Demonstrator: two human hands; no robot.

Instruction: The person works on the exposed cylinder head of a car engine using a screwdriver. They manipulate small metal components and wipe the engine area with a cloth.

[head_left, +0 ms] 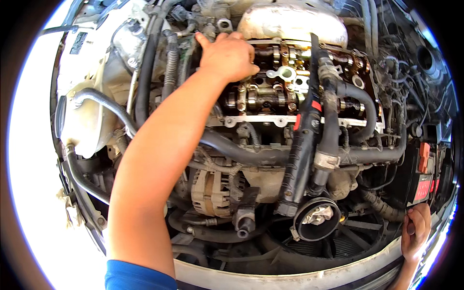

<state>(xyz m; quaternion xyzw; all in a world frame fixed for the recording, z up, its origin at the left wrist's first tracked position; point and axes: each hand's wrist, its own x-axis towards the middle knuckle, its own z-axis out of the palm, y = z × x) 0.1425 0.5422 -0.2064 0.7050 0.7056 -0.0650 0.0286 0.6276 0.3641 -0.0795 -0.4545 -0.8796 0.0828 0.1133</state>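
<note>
My left hand (226,57) reaches over the left end of an engine's open cylinder head (261,119), its little finger spread and its thumb apart on the right. The other fingertips curl down out of sight, so what they touch is hidden. Oily camshafts (263,101) lie exposed beside it. At the lower right, my right hand (418,232) is closed by the front edge of the engine bay, below the battery (419,176). A small dark round end shows between its fingers; I cannot make out what it is. A long black tool with a ribbed handle (296,166) leans across the engine.
A thick coolant hose (241,151) crosses before the cylinder head. An alternator (210,193) sits below it. Crumpled paper (318,215) plugs a round duct (300,236) near the radiator fan. At left stands a whitish reservoir (87,123); a metal heat shield (290,24) lies behind.
</note>
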